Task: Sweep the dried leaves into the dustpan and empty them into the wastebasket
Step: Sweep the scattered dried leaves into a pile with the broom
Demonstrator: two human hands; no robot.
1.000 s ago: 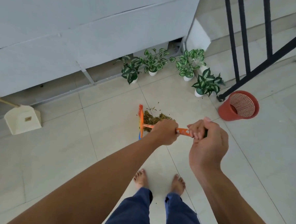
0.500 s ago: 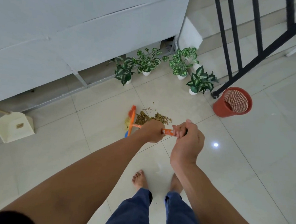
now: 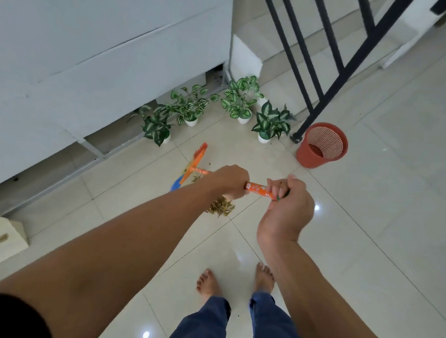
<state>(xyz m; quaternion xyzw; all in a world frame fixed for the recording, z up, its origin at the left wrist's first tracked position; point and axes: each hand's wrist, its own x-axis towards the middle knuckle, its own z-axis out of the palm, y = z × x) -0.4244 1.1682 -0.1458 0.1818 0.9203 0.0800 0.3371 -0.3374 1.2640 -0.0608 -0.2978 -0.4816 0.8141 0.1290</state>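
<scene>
Both hands grip the orange flower-printed broom handle (image 3: 256, 190). My left hand (image 3: 233, 181) holds it lower down and my right hand (image 3: 287, 200) holds its top end. The broom head (image 3: 191, 167), orange with a blue part, rests on the tiled floor left of my left hand. A pile of dried leaves (image 3: 220, 207) lies on the tiles just under my left hand, partly hidden by my forearm. The cream dustpan (image 3: 1, 240) sits on the floor at the far left. The red mesh wastebasket (image 3: 321, 145) stands at the right beside the railing foot.
Several small potted plants (image 3: 268, 124) stand in a row along the white wall (image 3: 94, 45). A black stair railing (image 3: 325, 70) rises at the upper right, with steps behind it. My bare feet (image 3: 208, 284) stand on the glossy tiles below the leaves.
The broom has swept toward me and the leaf pile has moved closer to my feet. The view has shifted, with the dustpan now lower at the left edge.
</scene>
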